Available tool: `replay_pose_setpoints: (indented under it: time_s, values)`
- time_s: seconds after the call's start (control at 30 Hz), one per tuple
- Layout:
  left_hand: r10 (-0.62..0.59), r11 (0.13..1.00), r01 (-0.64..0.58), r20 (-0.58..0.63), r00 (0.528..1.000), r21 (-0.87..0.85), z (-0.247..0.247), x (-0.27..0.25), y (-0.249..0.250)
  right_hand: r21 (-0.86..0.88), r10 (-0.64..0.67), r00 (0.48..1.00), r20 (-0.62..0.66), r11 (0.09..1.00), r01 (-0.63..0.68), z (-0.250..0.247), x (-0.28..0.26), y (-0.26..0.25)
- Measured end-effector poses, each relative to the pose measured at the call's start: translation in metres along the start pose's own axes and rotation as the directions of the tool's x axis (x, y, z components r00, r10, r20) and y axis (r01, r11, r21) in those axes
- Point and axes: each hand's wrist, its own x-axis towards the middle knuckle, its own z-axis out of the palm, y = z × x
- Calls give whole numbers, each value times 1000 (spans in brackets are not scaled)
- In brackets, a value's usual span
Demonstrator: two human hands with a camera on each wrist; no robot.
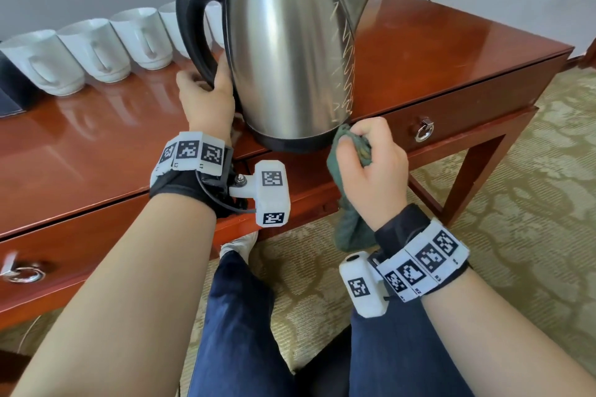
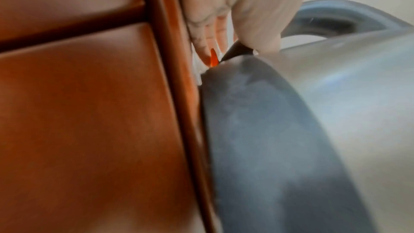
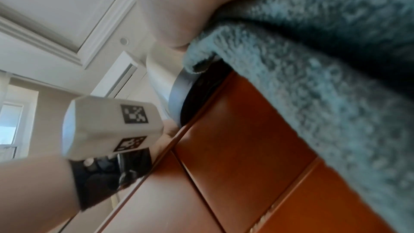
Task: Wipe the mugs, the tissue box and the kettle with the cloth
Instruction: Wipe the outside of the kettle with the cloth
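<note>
My left hand [image 1: 206, 97] grips the kettle [image 1: 290, 51] handle; right hand [image 1: 371, 164], at its 5 o'clock, clutches the cloth [image 1: 346, 222].

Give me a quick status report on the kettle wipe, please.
Left hand grips the steel kettle's black handle. Right hand holds green cloth at its base. Nothing in the way.

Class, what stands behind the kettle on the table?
Behind the kettle, a row of white mugs runs along the wall; the kettle covers the row's right end, so the count stays unknown.
</note>
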Motion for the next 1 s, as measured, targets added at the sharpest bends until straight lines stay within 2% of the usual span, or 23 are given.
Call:
replay_pose_setpoints:
  time_s: [0.1, 0.17, 0.23, 0.27, 0.3, 0.37, 0.43, 0.5, 0.57, 0.7, 0.8, 1.0]
  values:
    - [28, 1000, -27, -165, 986, 10, -3, -6, 3, -11, 35, 999, -35, 999, -35, -9, 7, 7]
    - [171, 984, -179, -254, 952, -8, -6, -14, 3, -10, 39, 999, -34, 999, -39, -11, 9, 10]
    - [300, 942, -326, -231, 926, -83, -8, -26, 6, -4, 28, 999, -33, 1000, -28, -10, 10, 10]
    - [329, 928, -353, -180, 927, -118, -8, -32, 9, 2, 24, 999, -36, 1000, -24, -9, 10, 9]
    - [316, 930, -331, -110, 942, -161, -5, -35, 14, 12, 24, 999, -39, 1000, -23, -9, 11, 7]
    - [219, 959, -202, 71, 973, -197, 2, -35, 22, 32, 23, 999, -39, 999, -22, -9, 13, 4]
    - [91, 969, -23, 271, 958, -245, 6, -30, 29, 41, 17, 999, -34, 999, -16, -9, 14, 1]
    - [14, 956, 98, 376, 926, -276, 7, -26, 34, 41, 13, 999, -32, 999, -12, -11, 14, -1]
    - [-25, 968, 119, 386, 922, -223, 5, -29, 45, 44, 9, 999, -32, 999, -8, -13, 14, -2]
    - [-13, 963, 138, 474, 881, -231, 9, -25, 47, 62, -19, 998, -54, 998, 22, -14, 17, -8]
    - [-9, 967, 126, 464, 886, -222, 7, -22, 49, 57, -77, 994, -81, 995, 82, -11, 21, -20]
    - [33, 959, 109, 488, 872, -260, 6, -17, 44, -60, -332, 938, -97, 943, 328, 0, 21, -33]
